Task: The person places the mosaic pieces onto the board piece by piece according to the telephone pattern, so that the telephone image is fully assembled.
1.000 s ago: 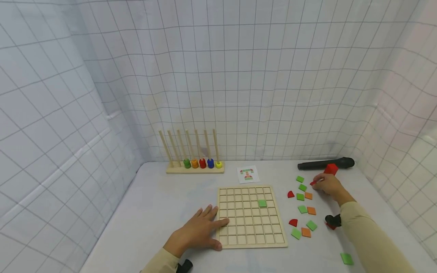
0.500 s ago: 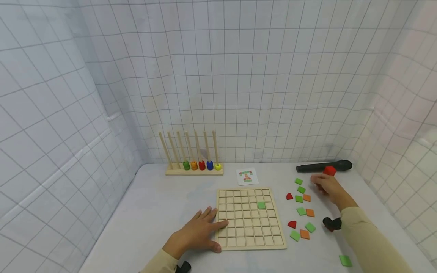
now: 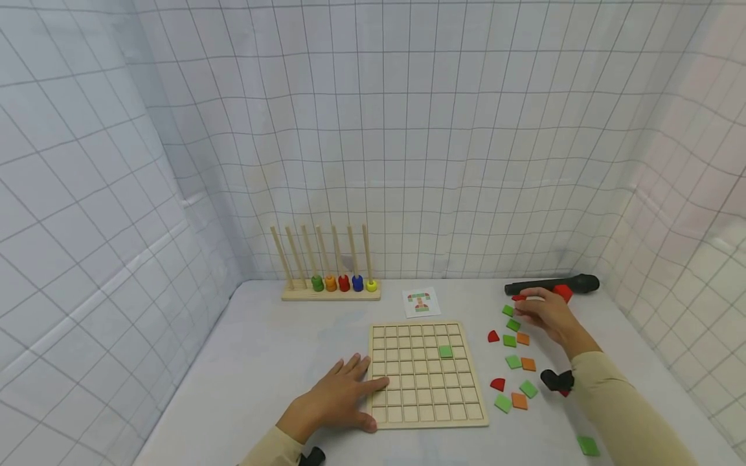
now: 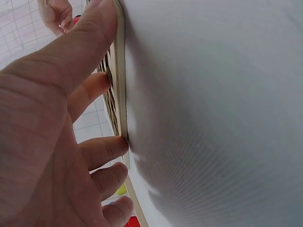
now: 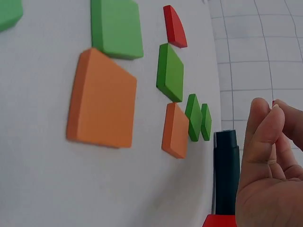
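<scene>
My left hand [image 3: 338,396] lies spread at the left side of a wooden grid board [image 3: 408,408], its forefinger over the edge and its thumb at the near left corner. One green square tile [image 3: 445,351] sits in a cell toward the board's upper right. Over the right side of the table, my right hand [image 3: 548,316] pinches a small red piece [image 3: 519,298] between thumb and fingertips. In the right wrist view, only a speck of that red piece [image 5: 273,102] shows. Below the hand lie green tiles [image 3: 508,310] and orange tiles [image 3: 522,338].
Two red quarter-circle pieces [image 3: 493,336] lie right of the board. Behind the right hand are a black microphone [image 3: 536,285] and a red block [image 3: 563,292]. A pattern card [image 3: 421,302] lies beyond the board. A peg stand [image 3: 331,294] with coloured beads stands at the back left.
My right hand has lifted the red piece from near the red block and moved it left, toward the far green tiles. The left hand stays at the board. The view has shifted slightly.
</scene>
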Demonstrator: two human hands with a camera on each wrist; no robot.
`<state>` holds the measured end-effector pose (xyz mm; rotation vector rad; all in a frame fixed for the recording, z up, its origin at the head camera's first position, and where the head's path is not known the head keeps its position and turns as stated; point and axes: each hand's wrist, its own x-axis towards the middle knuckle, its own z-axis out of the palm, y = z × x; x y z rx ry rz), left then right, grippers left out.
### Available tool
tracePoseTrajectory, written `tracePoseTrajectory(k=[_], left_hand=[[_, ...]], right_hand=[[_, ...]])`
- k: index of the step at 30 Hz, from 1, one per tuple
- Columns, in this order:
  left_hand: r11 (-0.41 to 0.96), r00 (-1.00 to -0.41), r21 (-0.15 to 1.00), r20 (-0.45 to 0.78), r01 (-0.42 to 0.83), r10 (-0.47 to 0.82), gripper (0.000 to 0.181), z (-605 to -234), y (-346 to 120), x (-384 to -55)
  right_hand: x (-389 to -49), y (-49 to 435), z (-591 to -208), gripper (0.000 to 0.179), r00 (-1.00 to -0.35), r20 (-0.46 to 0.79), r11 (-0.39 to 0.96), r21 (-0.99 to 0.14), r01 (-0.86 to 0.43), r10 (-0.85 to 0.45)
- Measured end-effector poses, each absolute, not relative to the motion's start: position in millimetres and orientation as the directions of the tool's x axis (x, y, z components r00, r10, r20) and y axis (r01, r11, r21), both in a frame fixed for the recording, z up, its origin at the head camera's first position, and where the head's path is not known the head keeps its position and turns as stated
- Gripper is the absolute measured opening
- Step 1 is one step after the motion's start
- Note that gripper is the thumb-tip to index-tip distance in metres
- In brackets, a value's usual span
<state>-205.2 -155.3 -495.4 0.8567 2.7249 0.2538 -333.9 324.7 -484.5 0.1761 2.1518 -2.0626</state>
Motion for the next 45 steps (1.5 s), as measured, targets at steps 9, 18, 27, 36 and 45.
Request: tracePoseTrajectory(k=[9,18,27,36,45], left_hand=[[0.817,-0.792,0.247,-0.215,0.522,0.571,0.084,-494.8,-154.2,-205.2],[0.815,-0.792,0.244,-0.208,0.526,0.573,0.084,-497.3,-154.6,-206.5],[0.819,-0.795,0.243,-0.211,0.52,0.568,0.085,-495.9,-154.1,-205.4],[0.815,-0.793,0.233,-0.204,0.53,0.574,0.085,-494.2,-153.8,-205.0],[0.808,-0.791,0.15,-0.163,0.57,0.589,0.086,-490.1,-151.8,-203.9]], right_hand=[[-337.3,306.0,-480.4,0.049,-0.99,-0.113,0.014,-0.994,0.112,-0.087],[-338.7,284.7,-484.0,0.06,-0.996,-0.044,0.044,-0.998,0.04,-0.081],[-338.7,255.9,-488.1,0.062,-0.994,0.0,0.038,-0.999,-0.004,-0.109],[-340.0,222.6,-497.6,0.054,-0.987,-0.078,0.073,-0.995,0.068,-0.138],[-332.5,191.6,-499.2,0.043,-0.948,-0.154,0.192,-0.976,0.102,-0.278]])
